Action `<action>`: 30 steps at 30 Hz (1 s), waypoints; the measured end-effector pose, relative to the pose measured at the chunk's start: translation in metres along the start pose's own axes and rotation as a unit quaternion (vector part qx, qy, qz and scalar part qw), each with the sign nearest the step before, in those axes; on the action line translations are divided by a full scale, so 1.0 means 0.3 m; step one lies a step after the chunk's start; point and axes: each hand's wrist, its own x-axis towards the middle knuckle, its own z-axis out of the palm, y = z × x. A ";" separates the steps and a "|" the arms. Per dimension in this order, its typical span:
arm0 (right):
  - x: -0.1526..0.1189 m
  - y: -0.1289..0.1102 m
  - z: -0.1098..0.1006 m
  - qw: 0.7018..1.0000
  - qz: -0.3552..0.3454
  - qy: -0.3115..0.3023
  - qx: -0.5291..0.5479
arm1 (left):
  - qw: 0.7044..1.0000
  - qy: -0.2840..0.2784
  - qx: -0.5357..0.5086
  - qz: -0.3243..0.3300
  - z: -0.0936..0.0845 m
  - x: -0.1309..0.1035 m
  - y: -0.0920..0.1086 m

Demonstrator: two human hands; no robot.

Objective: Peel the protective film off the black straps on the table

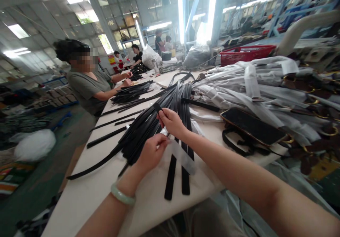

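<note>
My right hand (171, 122) pinches a black strap (157, 107) near its end, above a large pile of black straps (143, 132) on the table. Just below and left of it, my left hand (152, 150) has its fingers closed on a translucent plastic sleeve (183, 157), which hangs down to the right. Under the sleeve, black strap ends lie on the white table (143, 201). A pale green bangle (122, 194) circles my left wrist.
A phone (252, 125) lies at the right beside white-wrapped straps (239, 85). Behind them stands a red basket (245, 54). At the left, a person in a grey-green shirt (86, 88) works at the table's edge, near more black straps (132, 92).
</note>
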 end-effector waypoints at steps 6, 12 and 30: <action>-0.064 -0.020 0.052 0.996 -0.047 -0.047 -0.057 | 0.971 0.182 -0.107 -0.114 -0.249 -0.072 -0.153; -0.129 -0.044 0.091 0.957 -0.099 -0.218 -0.162 | 0.940 0.298 -0.066 -0.154 -0.410 -0.154 -0.285; -0.152 -0.062 0.169 0.943 0.228 -0.155 0.185 | 0.919 0.317 0.054 -0.230 -0.357 -0.153 -0.321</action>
